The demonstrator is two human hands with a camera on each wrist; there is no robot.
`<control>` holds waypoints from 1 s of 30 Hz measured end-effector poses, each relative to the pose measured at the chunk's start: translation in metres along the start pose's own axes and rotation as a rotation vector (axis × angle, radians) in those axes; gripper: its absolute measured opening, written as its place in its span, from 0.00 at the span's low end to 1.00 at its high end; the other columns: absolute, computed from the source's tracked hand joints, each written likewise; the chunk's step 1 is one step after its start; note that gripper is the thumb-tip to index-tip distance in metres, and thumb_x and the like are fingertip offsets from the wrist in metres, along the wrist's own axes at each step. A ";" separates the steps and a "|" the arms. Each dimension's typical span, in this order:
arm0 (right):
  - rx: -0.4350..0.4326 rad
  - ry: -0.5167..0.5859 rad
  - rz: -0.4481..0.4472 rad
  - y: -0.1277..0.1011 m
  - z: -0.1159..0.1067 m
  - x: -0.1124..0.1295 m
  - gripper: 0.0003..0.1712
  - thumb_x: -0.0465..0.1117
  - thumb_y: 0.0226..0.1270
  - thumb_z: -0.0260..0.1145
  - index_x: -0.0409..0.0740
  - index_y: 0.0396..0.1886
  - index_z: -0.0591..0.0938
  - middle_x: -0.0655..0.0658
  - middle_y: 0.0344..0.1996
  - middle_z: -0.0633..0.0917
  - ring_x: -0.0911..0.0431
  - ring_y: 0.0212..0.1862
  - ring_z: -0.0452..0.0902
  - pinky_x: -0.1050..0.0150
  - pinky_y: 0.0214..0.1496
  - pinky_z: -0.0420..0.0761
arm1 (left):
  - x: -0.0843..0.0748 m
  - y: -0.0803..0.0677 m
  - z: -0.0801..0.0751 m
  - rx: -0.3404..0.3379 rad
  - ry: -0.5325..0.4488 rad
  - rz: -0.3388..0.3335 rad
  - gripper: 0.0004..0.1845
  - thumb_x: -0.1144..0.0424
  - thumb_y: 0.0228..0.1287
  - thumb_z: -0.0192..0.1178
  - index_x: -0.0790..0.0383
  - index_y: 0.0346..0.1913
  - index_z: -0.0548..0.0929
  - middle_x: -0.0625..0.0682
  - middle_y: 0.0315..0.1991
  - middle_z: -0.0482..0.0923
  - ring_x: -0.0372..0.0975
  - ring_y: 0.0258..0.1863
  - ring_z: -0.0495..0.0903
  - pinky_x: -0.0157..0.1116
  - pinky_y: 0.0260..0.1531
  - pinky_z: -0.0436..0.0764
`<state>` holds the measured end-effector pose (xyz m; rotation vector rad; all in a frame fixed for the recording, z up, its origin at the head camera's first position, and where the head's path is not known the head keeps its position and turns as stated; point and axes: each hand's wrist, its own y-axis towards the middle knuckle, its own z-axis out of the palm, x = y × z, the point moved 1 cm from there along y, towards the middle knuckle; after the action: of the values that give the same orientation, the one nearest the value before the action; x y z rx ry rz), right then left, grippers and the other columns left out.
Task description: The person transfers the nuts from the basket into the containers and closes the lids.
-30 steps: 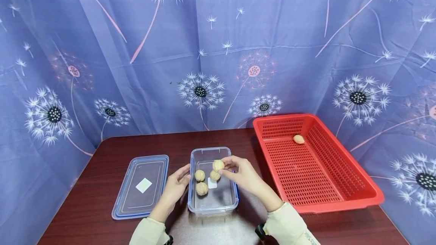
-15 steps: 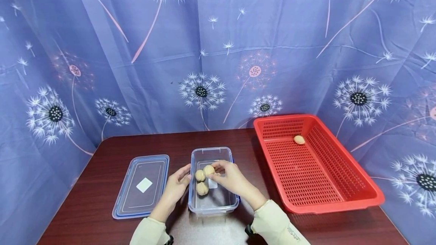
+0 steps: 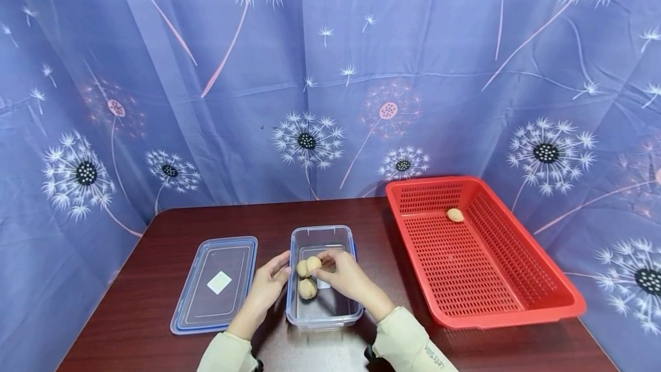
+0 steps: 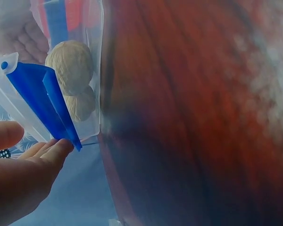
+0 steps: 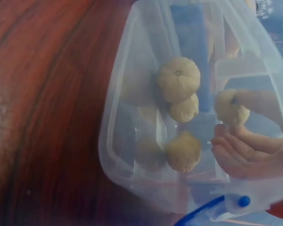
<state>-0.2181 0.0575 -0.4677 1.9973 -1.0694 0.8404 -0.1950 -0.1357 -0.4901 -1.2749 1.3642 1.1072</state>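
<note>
Clear box (image 3: 324, 309) on bench (image 3: 155, 234): right hand (image 3: 345, 275), lowered into it since a second ago, pinches a walnut (image 3: 313, 263) beside two others; left hand (image 3: 268, 286), fingers straight, steadies the box wall; lid (image 3: 216, 283) alongside, red basket (image 3: 516, 303) right.

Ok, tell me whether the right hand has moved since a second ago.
Yes. The right hand has slid left and slightly down inside the clear container, carrying its walnut away from the red basket.

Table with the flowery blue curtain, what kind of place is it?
Probably a staged recording booth, not a kitchen: a dandelion-print cloth walls in a dark wooden table, which carries only a clear box of walnuts and a red basket.
</note>
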 end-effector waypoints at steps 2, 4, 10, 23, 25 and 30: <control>-0.004 -0.010 0.002 0.000 0.001 -0.001 0.12 0.30 0.57 0.69 0.28 0.40 0.81 0.39 0.34 0.85 0.49 0.36 0.82 0.61 0.40 0.84 | 0.001 0.000 0.000 0.000 -0.001 -0.001 0.22 0.75 0.70 0.49 0.75 0.66 0.67 0.70 0.63 0.68 0.57 0.63 0.68 0.48 0.64 0.68; -0.009 -0.020 0.006 0.000 0.002 -0.002 0.12 0.31 0.58 0.69 0.28 0.40 0.81 0.38 0.35 0.85 0.48 0.37 0.82 0.59 0.40 0.84 | 0.001 0.000 0.001 0.003 -0.004 -0.001 0.22 0.75 0.70 0.49 0.75 0.66 0.67 0.70 0.63 0.68 0.57 0.63 0.68 0.48 0.64 0.68; -0.032 -0.041 -0.005 -0.003 -0.002 0.001 0.14 0.34 0.60 0.68 0.27 0.41 0.81 0.36 0.37 0.85 0.46 0.38 0.82 0.59 0.42 0.84 | 0.001 0.000 0.001 0.002 -0.005 0.001 0.22 0.75 0.70 0.49 0.75 0.66 0.66 0.70 0.63 0.68 0.57 0.63 0.69 0.47 0.64 0.68; -0.085 0.095 -0.003 -0.002 -0.028 0.017 0.13 0.34 0.62 0.68 0.32 0.44 0.81 0.38 0.38 0.85 0.47 0.41 0.83 0.56 0.46 0.84 | 0.001 0.000 0.000 -0.003 -0.008 -0.008 0.22 0.75 0.70 0.48 0.75 0.66 0.66 0.70 0.63 0.68 0.55 0.64 0.68 0.46 0.64 0.67; -0.088 0.099 -0.017 -0.001 -0.032 0.020 0.13 0.34 0.62 0.68 0.32 0.45 0.81 0.37 0.39 0.85 0.47 0.41 0.83 0.55 0.46 0.84 | 0.001 0.000 0.001 0.000 -0.005 -0.006 0.22 0.75 0.70 0.48 0.75 0.66 0.66 0.70 0.63 0.68 0.56 0.64 0.68 0.47 0.64 0.67; -0.103 0.090 -0.040 0.000 -0.042 0.027 0.13 0.33 0.62 0.68 0.33 0.46 0.81 0.39 0.40 0.85 0.48 0.42 0.82 0.52 0.48 0.83 | 0.001 0.000 0.000 0.001 0.001 -0.003 0.22 0.75 0.70 0.48 0.75 0.66 0.66 0.70 0.63 0.68 0.56 0.64 0.68 0.47 0.65 0.67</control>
<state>-0.2146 0.0807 -0.4235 1.8717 -0.9975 0.8297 -0.1952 -0.1356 -0.4910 -1.2762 1.3628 1.1038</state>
